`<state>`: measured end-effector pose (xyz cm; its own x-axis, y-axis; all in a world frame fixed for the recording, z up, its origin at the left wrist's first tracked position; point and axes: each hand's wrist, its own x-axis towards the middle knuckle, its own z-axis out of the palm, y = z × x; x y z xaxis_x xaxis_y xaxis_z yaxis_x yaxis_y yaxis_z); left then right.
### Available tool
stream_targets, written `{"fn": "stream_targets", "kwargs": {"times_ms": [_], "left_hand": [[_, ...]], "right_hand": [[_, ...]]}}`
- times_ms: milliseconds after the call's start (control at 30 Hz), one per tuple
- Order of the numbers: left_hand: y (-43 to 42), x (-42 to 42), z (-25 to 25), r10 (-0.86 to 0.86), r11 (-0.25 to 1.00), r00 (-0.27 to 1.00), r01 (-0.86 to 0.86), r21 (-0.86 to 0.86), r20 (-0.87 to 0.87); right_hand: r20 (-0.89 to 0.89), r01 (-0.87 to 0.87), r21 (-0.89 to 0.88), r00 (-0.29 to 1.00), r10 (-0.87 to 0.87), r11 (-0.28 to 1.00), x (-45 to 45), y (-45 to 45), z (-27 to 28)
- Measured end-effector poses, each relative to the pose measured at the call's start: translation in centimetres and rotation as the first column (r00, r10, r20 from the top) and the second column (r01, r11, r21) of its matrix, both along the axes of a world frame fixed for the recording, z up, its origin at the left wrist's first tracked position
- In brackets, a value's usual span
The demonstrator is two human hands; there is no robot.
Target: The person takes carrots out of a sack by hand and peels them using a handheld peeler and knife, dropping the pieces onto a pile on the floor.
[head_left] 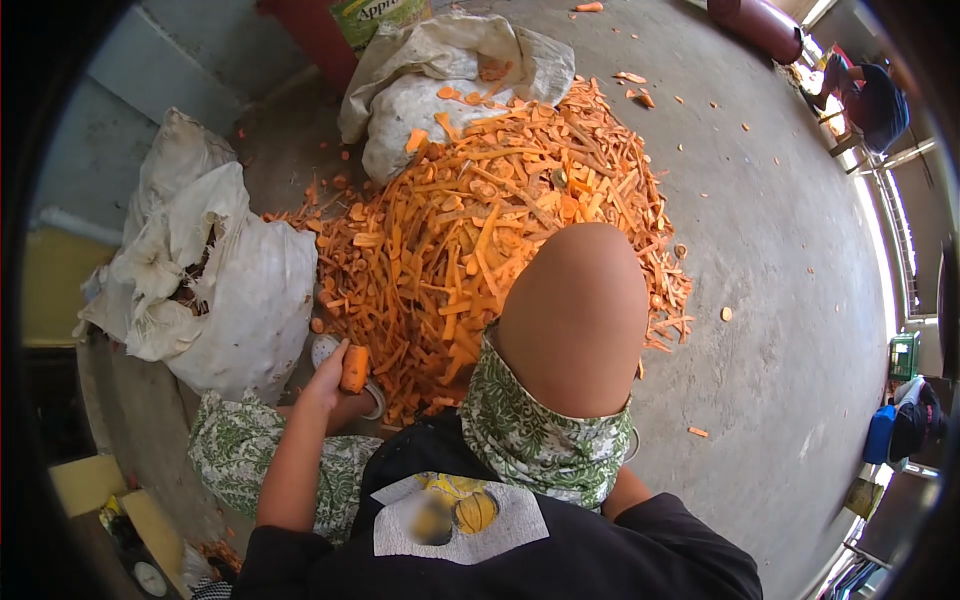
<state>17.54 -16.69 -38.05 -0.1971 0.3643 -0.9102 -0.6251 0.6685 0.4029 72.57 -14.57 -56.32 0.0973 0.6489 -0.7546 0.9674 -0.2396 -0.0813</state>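
Note:
My left hand (pixel 329 372) is closed around a short, thick piece of carrot (pixel 355 368), low beside my left foot. Just beyond it rises a large heap of orange carrot strips and slices (pixel 470 230) on the floor, partly covered by my raised right knee. On the right side only a bit of my forearm shows below the patterned shorts; my right hand is hidden behind the leg.
A torn white sack (pixel 250 300) stands left of the heap, and another white sack (pixel 400 110) lies behind it. Carrot scraps dot the grey concrete floor (pixel 760 330). At the far right are a seated person (pixel 875 105), a green crate (pixel 904 355) and a blue container (pixel 880 434).

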Motion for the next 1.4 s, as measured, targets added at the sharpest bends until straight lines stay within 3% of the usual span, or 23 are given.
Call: {"fn": "stream_targets", "kwargs": {"times_ms": [833,1133,1400], "left_hand": [[1.7,0.3,0.3,0.003,0.997,1.000,-0.005,0.082,0.029],[1.0,0.2,-0.3,0.058,0.997,0.998,-0.059,0.052,0.031],[-0.4,0.0,-1.0,-0.021,1.000,0.999,0.021,-0.006,-0.029]], "right_hand": [[0.009,-0.009,0.013,1.000,0.008,1.000,-0.5,0.7,0.6],[0.001,-0.018,0.009,1.000,0.018,1.000,-0.7,1.3,0.6],[-0.007,-0.040,0.007,0.999,0.040,0.999,-1.0,2.3,0.1]]}}
